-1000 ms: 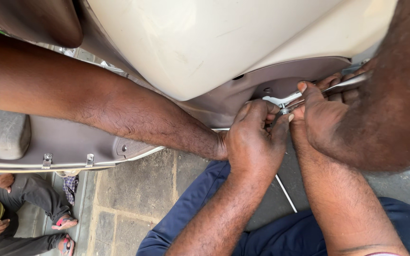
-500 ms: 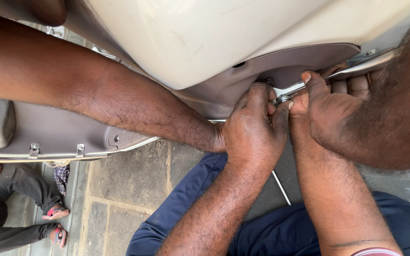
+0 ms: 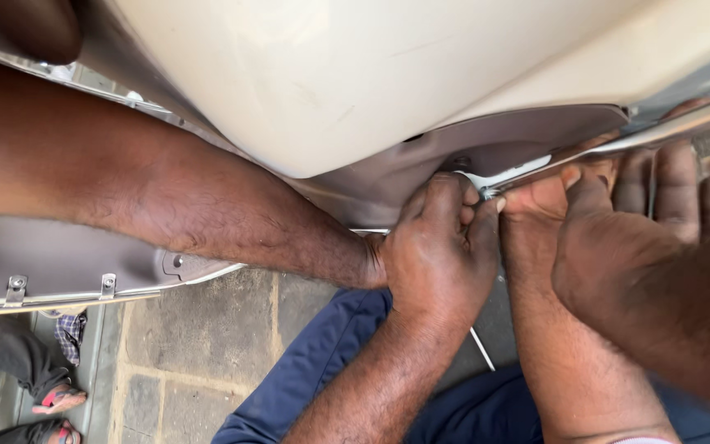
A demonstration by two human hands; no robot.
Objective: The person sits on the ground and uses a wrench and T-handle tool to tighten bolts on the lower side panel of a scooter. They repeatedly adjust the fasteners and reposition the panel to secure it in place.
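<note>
My left hand [image 3: 437, 251] and my right hand [image 3: 536, 218] meet under the cream body panel [image 3: 330, 82] of a scooter, at the edge of its grey underside panel [image 3: 527, 136]. Both are closed around a small silver metal tool [image 3: 507, 176], whose head sits against the grey panel. The fingers of my left hand pinch at the tool's head and my right thumb lies on its shaft. Another person's forearm [image 3: 166, 197] comes in from the left and ends behind my left hand. A second large hand [image 3: 659, 222] at the right grips a chrome strip [image 3: 684, 122].
A grey panel with metal clips [image 3: 59, 275] hangs at the left over stone paving [image 3: 199, 345]. My knees in navy trousers [image 3: 322, 370] are below, and a thin white rod [image 3: 482, 349] runs between my forearms. A seated person's sandalled feet [image 3: 59, 399] show at the bottom left.
My hands have stayed on the tool and closed in more tightly, so less of it shows. The view has drifted, and the scooter and arms sit a little further left in it.
</note>
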